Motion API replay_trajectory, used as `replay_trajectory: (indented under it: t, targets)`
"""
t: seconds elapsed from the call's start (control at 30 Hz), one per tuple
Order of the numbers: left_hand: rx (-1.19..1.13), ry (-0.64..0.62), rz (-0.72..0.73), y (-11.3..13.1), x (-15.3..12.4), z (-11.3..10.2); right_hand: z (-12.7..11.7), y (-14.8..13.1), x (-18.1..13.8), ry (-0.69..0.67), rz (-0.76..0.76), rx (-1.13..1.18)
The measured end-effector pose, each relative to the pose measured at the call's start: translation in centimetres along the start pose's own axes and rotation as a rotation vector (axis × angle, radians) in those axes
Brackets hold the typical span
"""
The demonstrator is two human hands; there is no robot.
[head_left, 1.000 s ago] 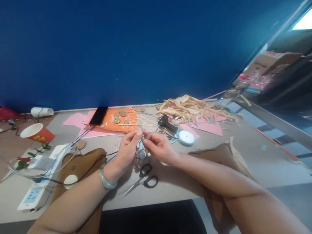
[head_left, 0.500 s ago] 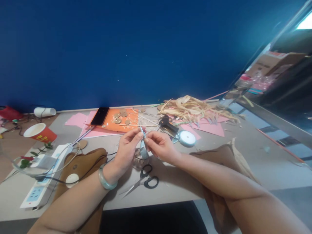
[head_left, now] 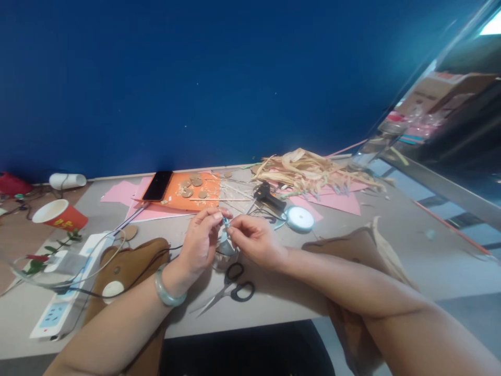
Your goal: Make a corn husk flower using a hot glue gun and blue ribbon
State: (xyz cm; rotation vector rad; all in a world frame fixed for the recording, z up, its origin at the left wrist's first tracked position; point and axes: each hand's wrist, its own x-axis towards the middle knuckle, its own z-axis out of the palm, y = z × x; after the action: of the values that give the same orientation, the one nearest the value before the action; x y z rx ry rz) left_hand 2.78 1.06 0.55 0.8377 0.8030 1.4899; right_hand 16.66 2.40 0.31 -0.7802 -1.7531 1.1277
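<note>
A light blue ribbon (head_left: pixel 226 245) is pinched between my two hands over the middle of the table. My left hand (head_left: pixel 201 237) grips its upper part with thumb and forefinger. Close against it, my right hand (head_left: pixel 254 237) pinches the ribbon from the other side, near what looks like a small loop or knot. The ribbon's lower part hangs below the fingers, partly in front of a round, clear object (head_left: pixel 219 262) that my hands half hide. Black-handled scissors (head_left: pixel 229 291) lie partly spread just below. To the right rests a roll of light blue ribbon (head_left: pixel 299 219).
A black glue gun (head_left: pixel 269 197) lies behind the roll, before a heap of dried husks (head_left: pixel 309 169). An orange sheet (head_left: pixel 182 200) bears a phone (head_left: pixel 157 186) and several round discs. At left are a power strip (head_left: pixel 58 313), cables and a red paper cup (head_left: pixel 58 215).
My fingers have drawn closer together on the ribbon, and its tip no longer stands up above them. The view has shifted slightly.
</note>
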Motion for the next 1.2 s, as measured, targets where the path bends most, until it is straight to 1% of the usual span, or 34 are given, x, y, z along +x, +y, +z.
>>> replay_trajectory:
  t: [0.27, 0.4, 0.53, 0.97, 1.1, 1.2]
  targets:
    - [-0.03, 0.031, -0.051, 0.1, -0.2, 0.5, 0.2, -0.3, -0.2, 0.004, 0.011, 0.017]
    - [-0.029, 0.051, -0.067, 0.2, -0.3, 0.8, 0.2, -0.4, -0.3, 0.013, -0.008, 0.004]
    - [-0.031, 0.036, -0.08, 0.2, -0.5, 0.8, 0.3, -0.5, -0.4, 0.01, -0.003, -0.009]
    - [0.004, 0.032, -0.057, 0.2, -0.8, 1.0, 0.3, -0.5, -0.5, 0.029, -0.007, -0.037]
    - [-0.021, 0.023, -0.075, 0.0, -0.9, 1.0, 0.3, -0.6, -0.5, 0.035, 0.016, -0.01]
    - [-0.046, 0.022, -0.128, -0.1, -1.1, 1.0, 0.2, -0.8, -0.2, 0.054, 0.061, 0.034]
